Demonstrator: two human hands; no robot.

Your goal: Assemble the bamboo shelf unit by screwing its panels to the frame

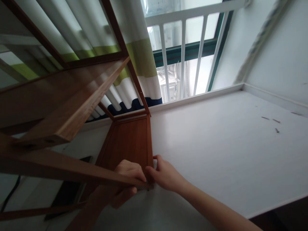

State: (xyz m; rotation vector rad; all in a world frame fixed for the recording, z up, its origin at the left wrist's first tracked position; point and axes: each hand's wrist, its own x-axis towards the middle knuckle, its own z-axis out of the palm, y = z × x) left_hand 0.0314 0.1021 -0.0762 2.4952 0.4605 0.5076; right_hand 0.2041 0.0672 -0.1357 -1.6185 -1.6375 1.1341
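A brown wooden shelf rack (72, 106) stands on a white desk (216, 144), with slanted shelves and thin frame bars. My left hand (127, 179) is curled around the rack's lower front bar near its bottom corner, fingers over the top and thumb beneath. My right hand (166, 175) reaches in from the lower right and pinches the same corner where the bar meets the base panel (127, 141). The two hands touch each other at that corner.
A dark flat device (69, 189) lies on the desk under the rack at the left. Behind are a striped curtain (141, 57) and a window with white bars (183, 54). The white wall (276, 48) rises at the right.
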